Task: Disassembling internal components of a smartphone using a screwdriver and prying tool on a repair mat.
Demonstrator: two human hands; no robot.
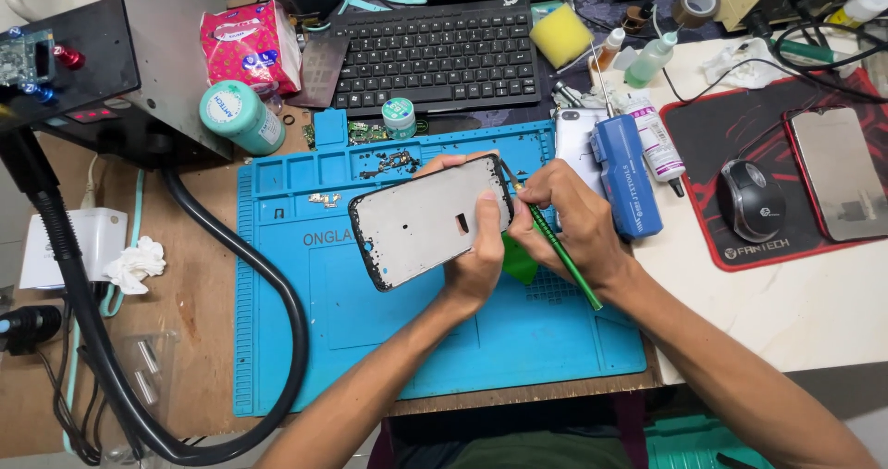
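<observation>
Your forearms come in from the bottom edge and meet over the blue mat point(370, 339), which lies on the bench point(805, 321).

Your left hand point(476, 247) is closed round the right end of the phone frame point(425, 221), thumb on its face and fingers curled behind. It holds the frame lifted off the mat, tilted, its long side running up to the right. Your right hand point(569, 219) pinches a green tool point(555, 247) like a pen, fingers shut on the shaft, the tip set against the frame's upper right corner just beside your left fingertips. The handle slants down to the right across your wrist.

As for progress: the frame looks stripped, a bare grey plate with a black rim and a small cutout, no screen or board in it. By my reading, the stripping is done and you are now working along the edge at that corner. How much of the rim is left I cannot tell.

Beyond your hands, small loose parts point(393, 161) lie in the mat's upper trays. A white phone point(575, 145) and a blue box point(627, 175) sit just right of the mat, with a mouse point(749, 201) on its red pad further right. A keyboard point(435, 55) lies at the back, a yellow sponge point(561, 34) beside it.
</observation>
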